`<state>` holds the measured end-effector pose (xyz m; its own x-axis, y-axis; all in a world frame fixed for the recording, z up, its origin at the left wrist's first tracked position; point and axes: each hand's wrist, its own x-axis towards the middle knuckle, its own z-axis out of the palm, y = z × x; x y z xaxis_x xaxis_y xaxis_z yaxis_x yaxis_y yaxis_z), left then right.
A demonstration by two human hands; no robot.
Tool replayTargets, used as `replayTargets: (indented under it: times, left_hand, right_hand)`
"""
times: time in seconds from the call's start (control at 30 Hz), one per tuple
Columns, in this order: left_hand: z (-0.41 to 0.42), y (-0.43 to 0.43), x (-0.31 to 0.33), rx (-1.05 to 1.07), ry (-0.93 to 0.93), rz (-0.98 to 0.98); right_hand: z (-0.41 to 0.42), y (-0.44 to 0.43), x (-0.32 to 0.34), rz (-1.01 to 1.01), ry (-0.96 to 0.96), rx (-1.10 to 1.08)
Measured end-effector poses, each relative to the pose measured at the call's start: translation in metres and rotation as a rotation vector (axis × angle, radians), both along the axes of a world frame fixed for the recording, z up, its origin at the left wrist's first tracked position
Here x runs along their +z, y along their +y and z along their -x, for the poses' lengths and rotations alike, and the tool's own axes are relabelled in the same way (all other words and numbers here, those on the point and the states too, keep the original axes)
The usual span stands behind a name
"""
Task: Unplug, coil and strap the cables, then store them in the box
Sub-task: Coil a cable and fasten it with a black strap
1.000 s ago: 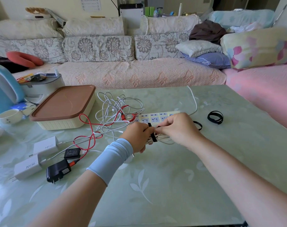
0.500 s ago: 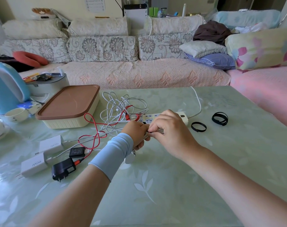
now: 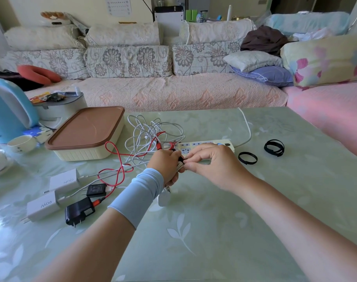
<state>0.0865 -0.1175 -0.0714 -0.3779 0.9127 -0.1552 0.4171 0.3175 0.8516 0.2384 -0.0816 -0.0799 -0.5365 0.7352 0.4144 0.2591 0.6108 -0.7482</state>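
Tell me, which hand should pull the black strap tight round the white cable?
Probably the right hand: it pinches the black strap where it wraps the coiled white cable, and the left hand is busy gripping that cable.

The green table (image 3: 224,231) bears a lidded box (image 3: 86,135), power strip (image 3: 202,144), chargers (image 3: 64,182), cables (image 3: 151,131), straps (image 3: 247,158).

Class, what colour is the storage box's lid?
Brown lid on a cream box; clearest in the head view.
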Motion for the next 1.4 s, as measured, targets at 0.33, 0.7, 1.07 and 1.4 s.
replayTargets:
  times: [0.33,0.7,1.07,1.4]
  left_hand:
    - [-0.01,-0.001,-0.002,-0.146,0.074,0.085]
    - [-0.004,-0.009,0.006,-0.226,-0.559,0.071]
    - [0.0,-0.011,0.006,-0.228,-0.333,-0.006]
    - [-0.008,-0.016,0.008,-0.333,0.062,-0.047]
  right_hand:
    - [-0.007,0.005,-0.004,-0.305,-0.118,-0.014]
    - [-0.01,0.016,-0.008,-0.52,-0.105,-0.038]
    - [-0.018,0.012,-0.001,-0.167,-0.129,-0.007]
    - [-0.034,0.013,0.01,0.434,-0.356,0.135]
